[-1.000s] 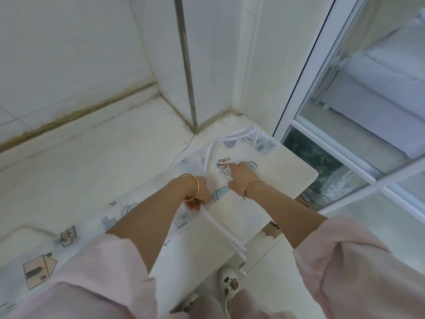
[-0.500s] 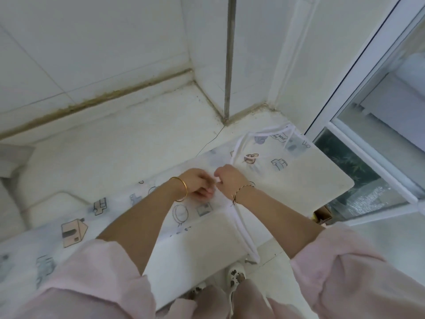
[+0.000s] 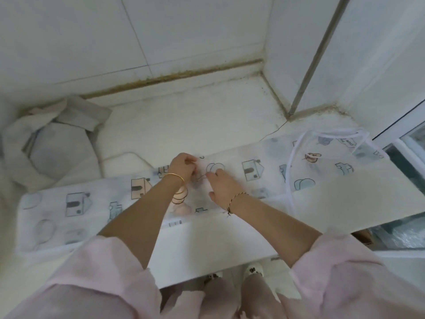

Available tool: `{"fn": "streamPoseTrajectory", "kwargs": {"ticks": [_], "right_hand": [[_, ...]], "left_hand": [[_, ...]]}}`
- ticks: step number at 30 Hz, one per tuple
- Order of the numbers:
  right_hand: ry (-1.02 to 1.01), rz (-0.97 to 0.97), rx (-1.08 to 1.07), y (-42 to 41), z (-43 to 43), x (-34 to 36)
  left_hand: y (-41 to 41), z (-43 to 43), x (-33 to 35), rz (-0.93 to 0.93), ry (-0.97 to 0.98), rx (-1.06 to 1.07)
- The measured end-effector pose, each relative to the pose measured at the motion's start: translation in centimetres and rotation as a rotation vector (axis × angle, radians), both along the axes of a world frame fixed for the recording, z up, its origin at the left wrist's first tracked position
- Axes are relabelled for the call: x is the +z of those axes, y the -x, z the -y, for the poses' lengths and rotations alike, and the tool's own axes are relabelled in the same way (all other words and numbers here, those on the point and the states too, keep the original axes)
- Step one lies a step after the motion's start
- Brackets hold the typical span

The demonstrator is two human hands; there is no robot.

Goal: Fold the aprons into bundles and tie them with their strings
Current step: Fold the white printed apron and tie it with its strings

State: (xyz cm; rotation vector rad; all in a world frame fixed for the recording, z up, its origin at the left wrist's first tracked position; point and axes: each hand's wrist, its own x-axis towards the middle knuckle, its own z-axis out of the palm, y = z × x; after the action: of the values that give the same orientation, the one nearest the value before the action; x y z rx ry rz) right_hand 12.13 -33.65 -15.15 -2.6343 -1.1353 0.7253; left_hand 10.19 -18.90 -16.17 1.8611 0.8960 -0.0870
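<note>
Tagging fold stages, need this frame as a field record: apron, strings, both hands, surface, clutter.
apron: lies as a long strip along the counter, not yet bundled
strings: white, loose loop at the strip's right end, untied
left hand: fingers curled, pinches the apron's far edge mid-strip
right hand: on the apron beside the left hand; grip unclear
counter: white, bare along the near edge
crumpled pale material: far left, behind the apron

One apron (image 3: 76, 203) on one surface (image 3: 207, 254), two hands, left hand (image 3: 184, 165) and right hand (image 3: 222, 184), one crumpled grey heap (image 3: 53, 143) at ten o'clock, two slippers (image 3: 253, 270) at six o'clock.
</note>
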Motion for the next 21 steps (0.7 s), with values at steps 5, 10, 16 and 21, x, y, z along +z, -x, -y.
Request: {"fn": "streamPoseTrajectory", "kwargs": {"ticks": [5,10,16,21], "right_hand": [[0.151,-0.118,0.024,1.7,-3.1,-0.1],[0.379,-0.196,0.054,1.7,-4.8,1.3],[0.500,-0.171,0.050,2.2,-5.8,2.2],[0.490,-0.128,0.012,2.2,-6.2,2.2]], "left_hand": [[5.0,-7.7,-0.3,-0.387,-0.699,-0.256],[8.0,-12.3,-0.1,-0.655,-0.958,-0.400],[8.3,-15.3,2.3,-0.755,-0.880,-0.505],[9.5,-17.9,3.7,-0.850,-0.810,-0.616]]}}
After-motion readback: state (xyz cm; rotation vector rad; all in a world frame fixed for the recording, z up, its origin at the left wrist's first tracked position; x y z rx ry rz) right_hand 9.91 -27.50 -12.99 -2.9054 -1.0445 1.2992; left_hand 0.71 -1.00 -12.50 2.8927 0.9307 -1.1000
